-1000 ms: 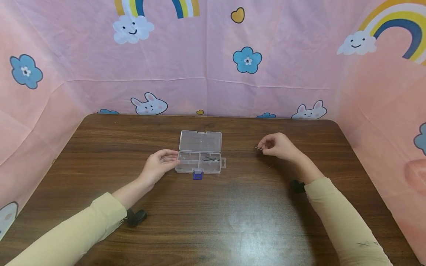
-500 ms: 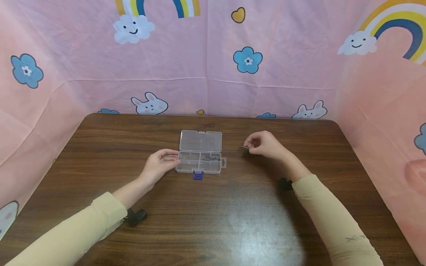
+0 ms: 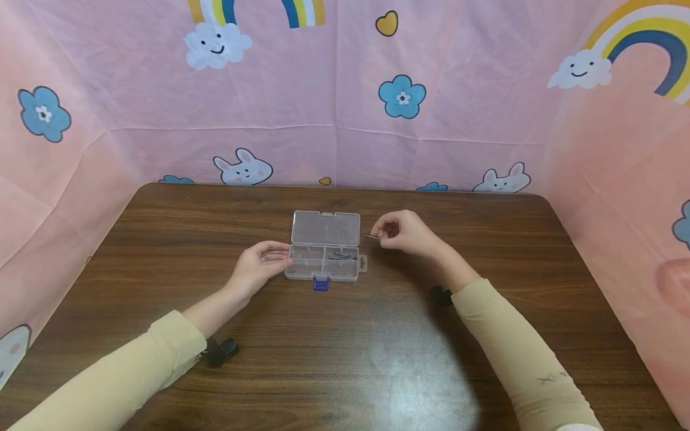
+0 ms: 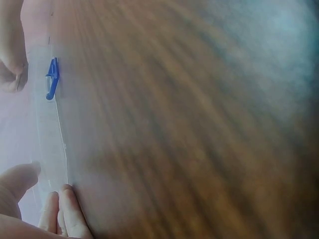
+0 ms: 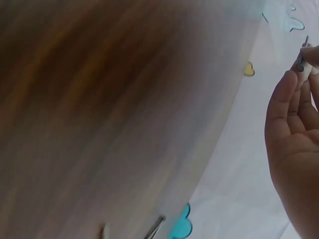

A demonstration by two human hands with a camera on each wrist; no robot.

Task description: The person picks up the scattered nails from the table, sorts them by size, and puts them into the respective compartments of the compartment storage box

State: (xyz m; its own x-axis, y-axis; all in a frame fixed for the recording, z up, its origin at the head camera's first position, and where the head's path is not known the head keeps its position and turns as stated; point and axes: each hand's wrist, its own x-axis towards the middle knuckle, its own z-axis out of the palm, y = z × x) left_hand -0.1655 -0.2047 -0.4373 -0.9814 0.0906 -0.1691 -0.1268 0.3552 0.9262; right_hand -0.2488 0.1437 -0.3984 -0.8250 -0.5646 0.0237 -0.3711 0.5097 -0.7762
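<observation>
In the head view a clear plastic compartment box [image 3: 304, 270] stands with its lid [image 3: 326, 228] tipped back and its blue latch [image 3: 320, 284] down at the front. Several dark nails [image 3: 342, 257] lie in its back right compartment. My left hand [image 3: 256, 267] holds the box's left end; in the left wrist view the thumb [image 4: 25, 177] and fingers [image 4: 72, 211] lie on either side of it. Just right of the lid, my right hand [image 3: 405, 232] pinches a thin metal nail [image 3: 372, 236] between thumb and fingertips. Its round head shows in the right wrist view.
The box sits on a dark wood-grain table [image 3: 334, 347]. Pink patterned cloth [image 3: 345, 90] closes off the back and both sides. Slim metal pieces [image 5: 155, 228] appear at the bottom of the right wrist view, only partly in frame.
My right hand has moved left with the nail, from well right of the box to beside its lid. The left hand and the box have stayed in place.
</observation>
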